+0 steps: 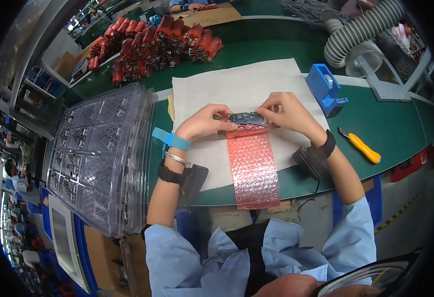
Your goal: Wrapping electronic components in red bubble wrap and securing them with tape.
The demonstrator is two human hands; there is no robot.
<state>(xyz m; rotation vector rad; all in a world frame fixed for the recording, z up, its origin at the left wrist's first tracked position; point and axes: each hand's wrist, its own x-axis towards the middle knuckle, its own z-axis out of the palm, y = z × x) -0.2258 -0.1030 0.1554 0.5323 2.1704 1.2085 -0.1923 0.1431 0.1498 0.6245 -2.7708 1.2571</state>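
Note:
Between my two hands is a dark, narrow circuit board (247, 118), held by its ends over the white sheet (207, 89). My left hand (208, 122) grips its left end, thumb along the near side. At the right end, the fingers of my right hand (285, 113) pinch the board's corner. A strip of red bubble wrap (254, 171) runs from just under the board toward me, its near end hanging over the table's front edge. The board lies across the far end of this strip. Fingertips behind the board are partly hidden.
Stacked clear plastic trays (98, 158) holding small parts stand at my left. Several red-wrapped bundles (162, 47) are piled at the back left. A blue tape dispenser (326, 89) and a yellow utility knife (364, 148) lie on the right. A ribbed hose (365, 32) hangs back right. A co-worker's hand (195, 7) shows beyond.

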